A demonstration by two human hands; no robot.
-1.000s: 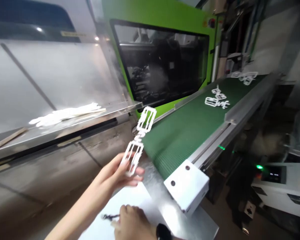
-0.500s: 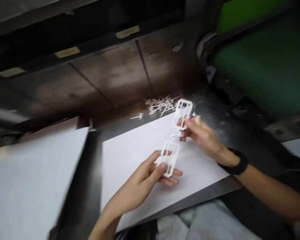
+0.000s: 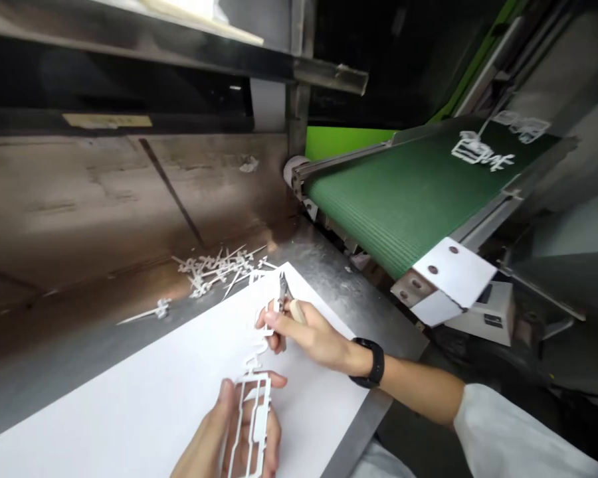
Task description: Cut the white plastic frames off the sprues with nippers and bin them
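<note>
A white moulded plastic part [image 3: 260,423], with two open rectangular frames joined by a zigzag middle, spans both hands above a white sheet [image 3: 144,392]. My left hand [image 3: 204,435] holds the nearer frame, thumb along its left side and fingers behind it. At the far frame, my right hand [image 3: 321,337] pinches the plastic between thumb and fingers. In the same hand is a pair of nippers [image 3: 284,289], its dark jaws pointing away and a cream handle showing by the index finger. The frame's far end blurs into the sheet.
White plastic sprue scraps [image 3: 219,271] lie heaped behind the sheet, with one loose sprue [image 3: 149,312] to the left. At right, a green conveyor belt [image 3: 379,196] carries more white parts [image 3: 481,153]. A metal shelf edge [image 3: 329,74] juts out overhead.
My view has swung right, bringing the conveyor belt and its white parts into sight. Both hands still hold the plastic part, and the nippers' jaws now show clearly.
</note>
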